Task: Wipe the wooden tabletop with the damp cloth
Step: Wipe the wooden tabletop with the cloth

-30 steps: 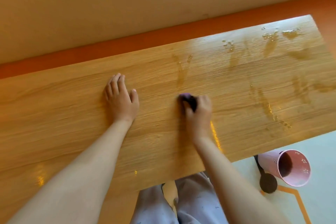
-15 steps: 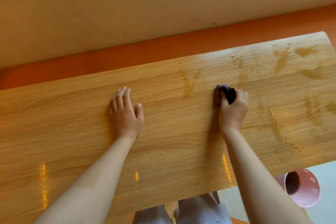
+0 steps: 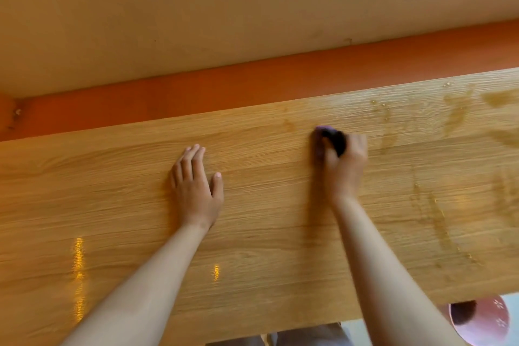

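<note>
Bracing the body, the left hand (image 3: 196, 188) is laid flat, fingers spread, on the wooden tabletop (image 3: 112, 191). A bunched damp cloth (image 3: 328, 136) is gripped under the right hand (image 3: 344, 160) — pressed down near the far edge, beside unwiped wet streaks (image 3: 452, 115).

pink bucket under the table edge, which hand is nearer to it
Right. The right hand wipes with the cloth, on the same side as the pink bucket by the floor; the left hand rests flat farther left.
</note>
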Available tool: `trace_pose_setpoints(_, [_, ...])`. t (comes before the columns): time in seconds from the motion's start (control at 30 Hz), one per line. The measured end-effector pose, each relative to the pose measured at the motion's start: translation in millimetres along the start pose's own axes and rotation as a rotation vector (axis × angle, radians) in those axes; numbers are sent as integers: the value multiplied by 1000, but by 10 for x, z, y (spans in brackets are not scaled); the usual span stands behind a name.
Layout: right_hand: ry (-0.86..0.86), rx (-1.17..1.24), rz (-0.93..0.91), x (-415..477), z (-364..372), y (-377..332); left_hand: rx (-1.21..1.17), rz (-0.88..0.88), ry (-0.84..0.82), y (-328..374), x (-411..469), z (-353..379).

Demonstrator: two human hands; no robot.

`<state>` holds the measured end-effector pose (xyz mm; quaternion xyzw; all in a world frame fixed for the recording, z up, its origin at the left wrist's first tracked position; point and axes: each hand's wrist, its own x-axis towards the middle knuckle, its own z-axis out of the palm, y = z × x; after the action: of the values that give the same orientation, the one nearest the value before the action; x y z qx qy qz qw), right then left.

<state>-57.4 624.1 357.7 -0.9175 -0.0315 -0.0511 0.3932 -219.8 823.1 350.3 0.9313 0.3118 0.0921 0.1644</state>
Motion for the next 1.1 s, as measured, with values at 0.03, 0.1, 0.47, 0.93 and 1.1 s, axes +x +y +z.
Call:
trace_pose_setpoints(0.03, [39, -34, 48, 136, -94, 108, -2, 0, -3, 2, 1, -3])
trace_pose_setpoints(0.1, [89, -66, 125, 294, -174, 192, 1, -2, -9, 9, 6, -8])
trace_pose_setpoints(0.47, [-339, 127, -179, -162, 753, -806, 44, -33, -44, 25, 6, -33])
trace_pose_setpoints(0.93, [-103, 58, -19, 371, 570, -486, 13, -33, -75, -3, 5, -23])
trace_pose_setpoints(1.1, [-297, 83, -206, -14, 1028, -1065, 33, -35, -91, -11, 4, -29])
